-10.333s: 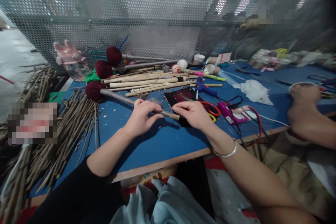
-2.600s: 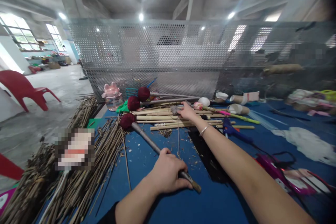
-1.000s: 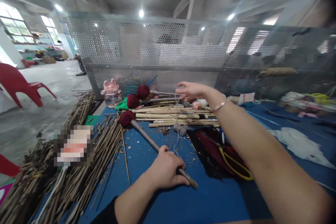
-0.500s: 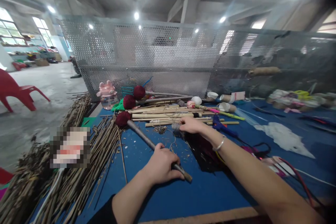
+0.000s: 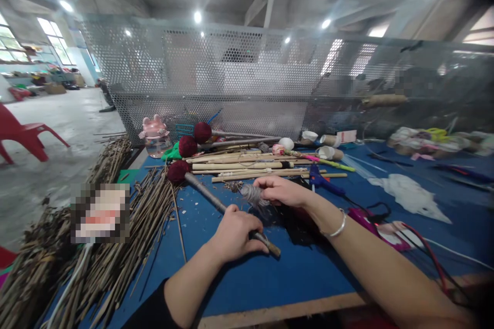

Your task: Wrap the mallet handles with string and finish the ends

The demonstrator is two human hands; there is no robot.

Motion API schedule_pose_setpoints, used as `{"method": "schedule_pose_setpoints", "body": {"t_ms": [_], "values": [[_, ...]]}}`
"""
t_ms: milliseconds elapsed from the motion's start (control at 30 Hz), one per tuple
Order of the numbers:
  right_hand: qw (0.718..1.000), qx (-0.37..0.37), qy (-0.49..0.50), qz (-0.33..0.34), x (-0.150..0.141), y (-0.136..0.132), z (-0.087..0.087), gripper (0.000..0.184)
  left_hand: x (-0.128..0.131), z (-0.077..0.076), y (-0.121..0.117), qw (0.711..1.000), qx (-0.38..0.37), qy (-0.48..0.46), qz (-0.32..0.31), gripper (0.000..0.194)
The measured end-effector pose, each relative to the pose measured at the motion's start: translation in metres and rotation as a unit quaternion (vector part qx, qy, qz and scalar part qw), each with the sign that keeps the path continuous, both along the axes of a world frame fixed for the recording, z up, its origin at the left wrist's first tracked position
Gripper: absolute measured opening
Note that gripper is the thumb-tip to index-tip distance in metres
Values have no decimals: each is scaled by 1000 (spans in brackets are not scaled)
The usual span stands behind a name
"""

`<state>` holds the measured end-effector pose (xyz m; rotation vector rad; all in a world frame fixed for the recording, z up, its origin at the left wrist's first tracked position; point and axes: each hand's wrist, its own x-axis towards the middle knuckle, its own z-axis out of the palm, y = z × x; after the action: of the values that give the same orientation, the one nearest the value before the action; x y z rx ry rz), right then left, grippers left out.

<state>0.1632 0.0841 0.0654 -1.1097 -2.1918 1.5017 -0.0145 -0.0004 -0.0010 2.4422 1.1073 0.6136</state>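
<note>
My left hand (image 5: 240, 230) is closed round the near part of a grey-wrapped stick (image 5: 206, 194). A dark red ball (image 5: 178, 171) tops its far end, and its bare brown tip pokes out past my thumb. To the right and a little farther off, my right hand (image 5: 281, 191) pinches a small ball of grey yarn (image 5: 250, 194), lifted just above the blue table. Beneath my right hand lies a black, bag-like item (image 5: 299, 229), partly hidden by the wrist. Two more dark red balls on grey sticks (image 5: 247, 141) rest behind.
Pale bamboo sticks (image 5: 247, 166) lie across the blue table (image 5: 293, 288). Bundled twigs (image 5: 142, 216) fill the left side. A blue glue gun (image 5: 326, 183), a crumpled white plastic sheet (image 5: 412, 196) and cables occupy the right. A perforated metal screen (image 5: 193, 72) stands behind.
My right hand has raised the grey yarn ball from the table and brought it slightly nearer to me and leftward. My left hand keeps its grip on the stick.
</note>
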Motion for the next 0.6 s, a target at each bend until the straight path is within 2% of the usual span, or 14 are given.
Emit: {"method": "schedule_pose_setpoints", "body": {"t_ms": [67, 133, 233, 333, 433, 533, 600], "values": [[995, 85, -17, -50, 2, 5, 2, 17, 0, 0, 1, 1000, -1, -2, -9, 41], [984, 140, -33, -103, 9, 11, 5, 19, 1, 0, 1, 1000, 1, 2, -10, 41], [980, 128, -69, -137, 22, 13, 13, 23, 1, 0, 0, 1000, 15, -3, -1, 40], [985, 109, -83, -101, 32, 4, 25, 27, 1, 2, -2, 999, 42, -15, 19, 42], [996, 58, -71, -24, 33, -9, 30, 30, 0, 3, -3, 998, 50, -3, 24, 45], [1000, 0, -7, 20, 21, -19, 21, 30, 0, 3, -2, 999, 47, 4, 15, 43], [998, 0, 59, 4, 7, -24, 11, 29, 0, 1, -1, 999, 40, -4, 15, 40]]}}
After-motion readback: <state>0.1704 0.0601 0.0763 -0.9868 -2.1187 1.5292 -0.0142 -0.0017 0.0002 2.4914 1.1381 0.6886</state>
